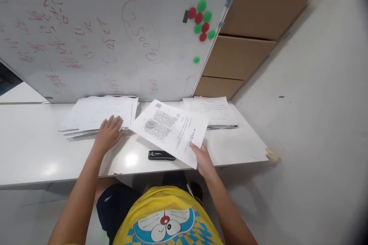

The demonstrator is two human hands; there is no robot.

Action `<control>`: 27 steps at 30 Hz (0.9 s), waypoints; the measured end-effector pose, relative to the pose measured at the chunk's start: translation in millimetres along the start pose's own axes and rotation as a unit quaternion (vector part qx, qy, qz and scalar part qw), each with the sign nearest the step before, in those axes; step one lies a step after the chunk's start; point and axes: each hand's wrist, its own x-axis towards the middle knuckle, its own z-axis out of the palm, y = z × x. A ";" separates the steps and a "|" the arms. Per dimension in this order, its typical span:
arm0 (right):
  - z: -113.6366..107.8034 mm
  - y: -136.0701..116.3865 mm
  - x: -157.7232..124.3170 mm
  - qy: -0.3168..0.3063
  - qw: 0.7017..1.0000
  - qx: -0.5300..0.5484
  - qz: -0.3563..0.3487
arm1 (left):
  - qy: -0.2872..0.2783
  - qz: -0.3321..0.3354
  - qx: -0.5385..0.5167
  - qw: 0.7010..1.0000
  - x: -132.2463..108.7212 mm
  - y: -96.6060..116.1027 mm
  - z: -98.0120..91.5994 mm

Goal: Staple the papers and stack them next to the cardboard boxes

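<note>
From my chest, my right hand pinches one white printed paper sheet at twelve o'clock; my left hand lies relaxed, fingers slightly spread, upon the uneven white paper stack at eleven. Pressing sideways could slide its pages — and the low sheet might drag the long black stapler. The red-marked whiteboard limits reaching forward; I have room towards two, before the glossy white table's edge.

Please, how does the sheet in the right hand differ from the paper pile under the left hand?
The sheet is held by the right hand, while the paper pile lies on the table with the left hand on its near edge. The sheet shows dense dark print; the paper pile's top page shows only faint marks. Both are white paper.
</note>
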 end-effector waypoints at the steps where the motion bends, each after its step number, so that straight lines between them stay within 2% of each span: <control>1: -10.6 -2.8 1.1 0.014 1.000 -0.011 0.000 | -0.015 -0.009 -0.001 1.000 -2.4 -11.6 0.5; 3: -29.0 -6.9 1.0 0.039 0.999 -0.021 -0.005 | -0.031 0.002 -0.005 0.999 -9.3 -24.7 -0.6; 5: -43.1 -8.3 -1.1 0.058 0.998 -0.013 -0.011 | -0.035 0.022 -0.006 0.999 -17.4 -27.8 -3.3; 9: -57.6 -3.9 -6.4 0.087 0.996 -0.003 0.004 | 0.016 0.016 0.012 1.000 -29.2 -21.4 -8.2; 12: -57.0 1.6 -6.7 0.075 0.997 -0.012 0.002 | 0.067 -0.011 0.040 0.997 -30.2 -18.7 -6.0; 14: -52.9 5.2 -4.5 0.067 0.998 -0.017 -0.005 | 0.077 -0.018 0.051 0.996 -27.7 -21.3 -2.1; 18: -44.6 13.1 3.5 0.064 0.998 -0.021 0.000 | 0.038 0.022 0.071 0.997 -19.0 -33.3 0.6; 23: -42.3 25.0 13.9 0.069 0.997 -0.018 -0.012 | -0.020 0.090 0.077 0.993 -11.8 -41.7 -13.9; 25: -41.1 29.3 17.9 0.072 0.997 -0.020 -0.021 | -0.022 0.095 0.057 0.994 -12.2 -40.6 -18.8; 27: -38.2 32.5 21.8 0.070 0.997 -0.025 -0.029 | 0.006 0.066 0.028 0.997 -13.6 -38.2 -20.1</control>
